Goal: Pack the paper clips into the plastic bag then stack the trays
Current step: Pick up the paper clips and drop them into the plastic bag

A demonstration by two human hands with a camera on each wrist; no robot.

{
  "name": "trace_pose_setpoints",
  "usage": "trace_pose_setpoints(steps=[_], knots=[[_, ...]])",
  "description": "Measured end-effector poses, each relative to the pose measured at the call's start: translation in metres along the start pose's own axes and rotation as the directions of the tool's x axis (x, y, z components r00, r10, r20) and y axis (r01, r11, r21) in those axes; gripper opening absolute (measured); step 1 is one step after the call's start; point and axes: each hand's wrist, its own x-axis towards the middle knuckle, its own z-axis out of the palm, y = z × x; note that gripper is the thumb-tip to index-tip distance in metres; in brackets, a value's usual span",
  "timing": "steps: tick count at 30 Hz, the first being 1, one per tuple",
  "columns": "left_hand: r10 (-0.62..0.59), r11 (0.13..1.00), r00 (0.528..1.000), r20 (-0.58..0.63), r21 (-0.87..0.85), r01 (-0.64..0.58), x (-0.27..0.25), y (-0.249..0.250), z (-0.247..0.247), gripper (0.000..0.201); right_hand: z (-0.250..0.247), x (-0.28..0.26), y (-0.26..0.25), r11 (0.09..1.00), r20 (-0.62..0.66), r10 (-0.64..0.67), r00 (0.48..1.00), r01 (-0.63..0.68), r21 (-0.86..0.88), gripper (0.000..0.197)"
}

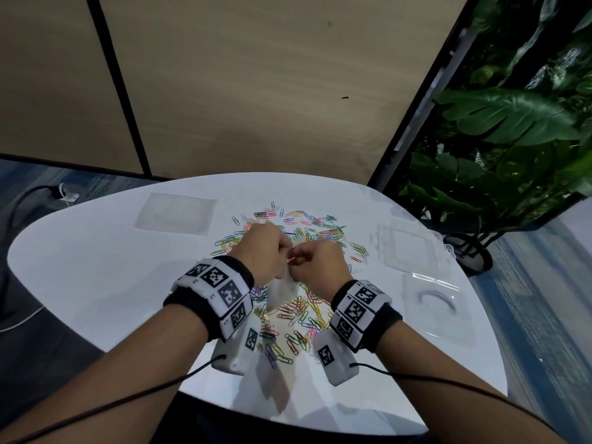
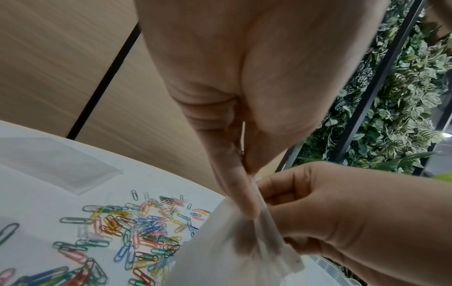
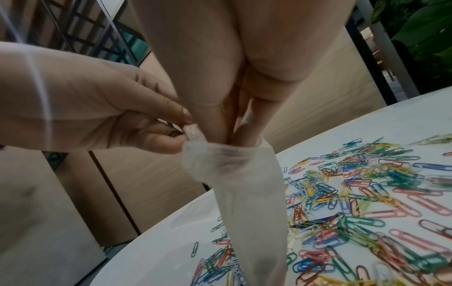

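Many coloured paper clips lie scattered across the white table. Both hands hold a small clear plastic bag that hangs above the pile. My left hand pinches the bag's rim between thumb and forefinger. My right hand has its bunched fingertips pushed into the bag's mouth. A reddish clip shows at those fingertips in the head view. Two clear trays rest on the table's right side.
A flat stack of spare clear bags lies at the far left of the table. Leafy plants stand past the right edge. Wood panels rise behind the table. Cables run from both wrist cameras toward me.
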Motion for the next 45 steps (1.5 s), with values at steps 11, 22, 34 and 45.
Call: trace_pose_setpoints(steps=[11, 22, 34, 45], knots=[[-0.011, 0.999, 0.999, -0.041, 0.032, 0.012, 0.002, -0.004, -0.004, 0.028, -0.027, -0.002, 0.003, 0.97, 0.129, -0.144, 0.981, 0.114, 0.216, 0.019], [-0.053, 0.999, 0.993, -0.101, 0.002, 0.053, -0.005, -0.011, -0.018, 0.027, -0.038, -0.012, 0.153, 0.76, 0.311, 0.403, 0.861, -0.125, -0.637, 0.078], [-0.081, 0.995, 0.993, -0.086, -0.067, 0.076, -0.013, -0.026, -0.03, 0.02, 0.031, -0.045, 0.122, 0.801, 0.315, 0.119, 0.942, 0.097, -0.591, 0.049], [-0.124, 0.992, 0.984, -0.13, -0.035, 0.121, -0.016, -0.034, -0.035, 0.016, 0.008, -0.016, 0.103, 0.917, 0.062, 0.187, 0.98, -0.152, -0.369, 0.012]])
